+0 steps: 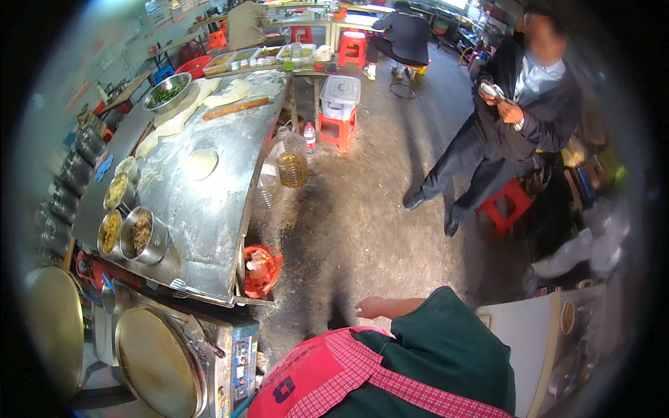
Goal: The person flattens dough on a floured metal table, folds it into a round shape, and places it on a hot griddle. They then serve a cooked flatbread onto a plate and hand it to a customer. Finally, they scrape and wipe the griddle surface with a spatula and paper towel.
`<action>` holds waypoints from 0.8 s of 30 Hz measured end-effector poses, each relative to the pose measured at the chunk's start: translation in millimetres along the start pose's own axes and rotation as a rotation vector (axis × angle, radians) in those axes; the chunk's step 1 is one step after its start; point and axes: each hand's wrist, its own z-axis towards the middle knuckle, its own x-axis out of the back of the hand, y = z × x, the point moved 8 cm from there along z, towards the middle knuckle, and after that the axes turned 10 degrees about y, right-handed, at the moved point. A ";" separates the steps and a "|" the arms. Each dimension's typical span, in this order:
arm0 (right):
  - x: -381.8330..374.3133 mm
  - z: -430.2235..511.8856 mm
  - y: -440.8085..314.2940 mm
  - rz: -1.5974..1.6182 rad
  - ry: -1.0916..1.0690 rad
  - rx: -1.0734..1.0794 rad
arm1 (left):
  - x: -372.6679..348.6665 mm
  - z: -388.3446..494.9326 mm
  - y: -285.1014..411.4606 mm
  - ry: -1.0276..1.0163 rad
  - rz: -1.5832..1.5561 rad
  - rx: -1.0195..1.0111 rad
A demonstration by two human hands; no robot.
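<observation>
My right hand (369, 308) is at the lower middle, low above the concrete floor and past the edge of my pink apron (319, 371); a dark green sleeve ends above the forearm. The fingers are small and blurred, so their pose is unclear, and no held thing can be made out. My left hand is out of view. To the left stands a floured metal worktable (209, 219) with a round of dough (202, 164), a wooden rolling pin (235, 108) and flattened dough sheets (227, 93). Metal pots of filling (143, 235) stand near its front left corner.
Round griddle pans (154, 363) lie at lower left. A red plastic basket (263, 271) and an oil jug (291, 162) are beside the worktable. A person (517, 104) stands at right near a red stool (504, 206); two others sit at the back. A white surface (517, 345) is at lower right.
</observation>
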 end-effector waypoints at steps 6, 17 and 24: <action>3.6 31.2 -33.6 0.229 0.032 -0.020 | 4.6 -1.3 1.9 0.004 0.031 0.015; 16.1 38.7 -23.9 0.264 -0.014 -0.045 | 14.4 -15.7 -11.0 0.050 0.033 0.048; 0.2 57.5 9.5 0.111 -0.041 -0.034 | 20.5 -24.5 -16.4 0.080 0.032 0.066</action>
